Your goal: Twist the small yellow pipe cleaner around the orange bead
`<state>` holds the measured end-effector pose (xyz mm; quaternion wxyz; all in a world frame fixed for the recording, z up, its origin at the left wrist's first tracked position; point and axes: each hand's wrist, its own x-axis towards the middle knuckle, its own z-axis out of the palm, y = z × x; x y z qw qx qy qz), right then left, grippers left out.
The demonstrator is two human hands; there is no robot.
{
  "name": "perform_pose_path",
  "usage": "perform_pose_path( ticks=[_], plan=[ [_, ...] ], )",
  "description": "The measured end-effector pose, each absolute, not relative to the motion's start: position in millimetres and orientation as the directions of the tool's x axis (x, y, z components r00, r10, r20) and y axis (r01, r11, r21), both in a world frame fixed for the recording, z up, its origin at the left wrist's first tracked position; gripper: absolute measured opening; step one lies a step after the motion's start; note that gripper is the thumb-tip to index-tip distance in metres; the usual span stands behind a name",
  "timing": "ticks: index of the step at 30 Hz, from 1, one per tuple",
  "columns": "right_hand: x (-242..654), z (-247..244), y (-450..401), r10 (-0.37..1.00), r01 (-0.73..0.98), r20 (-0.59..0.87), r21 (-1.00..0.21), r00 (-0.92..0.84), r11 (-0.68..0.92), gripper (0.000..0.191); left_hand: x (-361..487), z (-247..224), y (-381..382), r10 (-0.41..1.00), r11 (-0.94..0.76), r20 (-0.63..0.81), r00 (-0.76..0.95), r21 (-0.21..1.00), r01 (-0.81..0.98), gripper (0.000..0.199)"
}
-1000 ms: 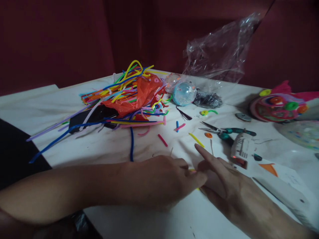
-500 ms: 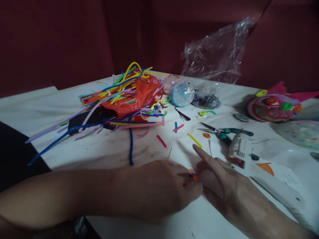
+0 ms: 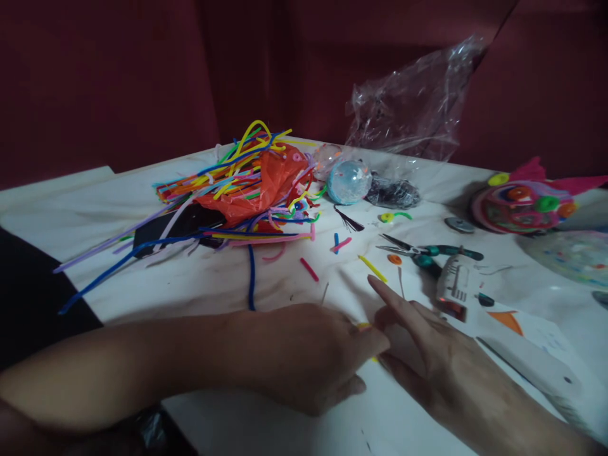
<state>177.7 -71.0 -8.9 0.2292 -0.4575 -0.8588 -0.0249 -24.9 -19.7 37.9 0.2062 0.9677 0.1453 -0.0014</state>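
Note:
My left hand (image 3: 327, 358) reaches in from the left, thumb and fingers closed around a small multicoloured craft piece (image 3: 363, 325). Only yellow bits of it show past the thumb. On the other side of that piece, my right hand (image 3: 422, 345) has its thumb and bent fingers in a pinch while its index finger points out, away from the piece. The right fingertips' contact is partly hidden. A yellow pipe cleaner piece (image 3: 373, 268) lies just beyond the right index fingertip. Short pink (image 3: 309, 270) and blue (image 3: 337, 243) pieces are scattered farther off.
A heap of pipe cleaners (image 3: 228, 174) with red plastic covers the back left. Clear balls (image 3: 350, 182) and a plastic bag (image 3: 403, 107) are behind. To the right are green-handled pliers (image 3: 446, 251), a white glue gun (image 3: 458, 285) and a decorated ball (image 3: 517, 206).
My left hand has turned, so its thumb now covers most of the multicoloured piece that showed orange and purple before. My right hand has hardly moved.

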Motion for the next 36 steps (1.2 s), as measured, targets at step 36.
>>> perform_pose_path(
  ticks=[36],
  plan=[
    [175,-9,-70,0.762,0.787,0.435,-0.169,-0.480,0.593,0.057,-24,32,-21,0.289,-0.900,-0.015,0.957,0.336,0.277,0.036]
  ],
)
